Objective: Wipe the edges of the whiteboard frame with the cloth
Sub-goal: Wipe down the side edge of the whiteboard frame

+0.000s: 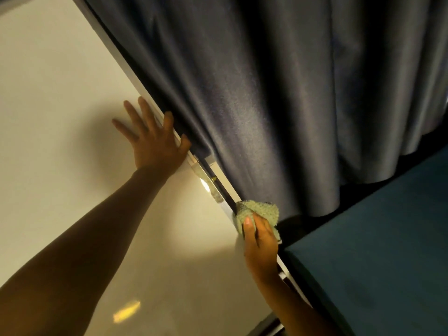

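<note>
The whiteboard (60, 117) fills the left of the view, tilted, and its silver frame edge (211, 187) runs diagonally from the top left down to the lower right. My left hand (152, 139) lies flat on the board with fingers spread; its thumb and forefinger reach over the frame edge. Lower along the same edge my right hand (260, 241) grips a crumpled green cloth (259, 212) and holds it against the frame. The thumb lies on the cloth on the board side; the other fingers are hidden behind it.
A dark blue-grey curtain (278, 93) hangs in folds right behind the frame edge and touches it. A dark teal flat surface (375, 251) lies at the lower right, close to the frame. The board's bottom frame corner (271, 326) shows at the lower edge.
</note>
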`<action>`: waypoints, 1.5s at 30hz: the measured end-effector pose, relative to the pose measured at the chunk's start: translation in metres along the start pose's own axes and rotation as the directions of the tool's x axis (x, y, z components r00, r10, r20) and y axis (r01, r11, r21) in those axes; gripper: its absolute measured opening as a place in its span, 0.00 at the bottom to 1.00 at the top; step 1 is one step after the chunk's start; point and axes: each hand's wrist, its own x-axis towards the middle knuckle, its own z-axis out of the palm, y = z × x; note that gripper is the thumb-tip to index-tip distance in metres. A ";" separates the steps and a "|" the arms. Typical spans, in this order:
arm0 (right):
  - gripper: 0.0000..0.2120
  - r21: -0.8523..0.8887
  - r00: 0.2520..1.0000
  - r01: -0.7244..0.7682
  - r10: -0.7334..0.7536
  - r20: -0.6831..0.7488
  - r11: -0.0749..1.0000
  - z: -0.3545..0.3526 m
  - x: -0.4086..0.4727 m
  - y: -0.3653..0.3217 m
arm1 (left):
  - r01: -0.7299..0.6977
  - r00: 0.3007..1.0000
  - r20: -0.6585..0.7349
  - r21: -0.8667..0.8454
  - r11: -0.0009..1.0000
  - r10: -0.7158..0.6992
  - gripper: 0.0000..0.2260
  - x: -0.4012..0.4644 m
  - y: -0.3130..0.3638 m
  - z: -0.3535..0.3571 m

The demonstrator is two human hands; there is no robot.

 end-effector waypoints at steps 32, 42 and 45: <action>0.22 -0.049 0.783 -0.043 0.064 0.619 0.998 -0.069 -0.040 0.070 | -0.024 0.998 -0.060 0.045 0.999 0.026 0.30 -0.027 -0.007 0.023; 0.16 -0.114 0.748 -0.221 0.243 0.617 0.969 -0.098 -0.036 0.063 | -0.033 0.994 0.106 0.007 0.999 0.032 0.36 -0.029 -0.001 -0.011; 0.12 -0.040 0.771 -0.244 0.219 0.598 0.969 -0.089 -0.027 0.046 | -0.103 0.988 0.116 -0.034 0.994 0.106 0.38 -0.048 0.001 -0.018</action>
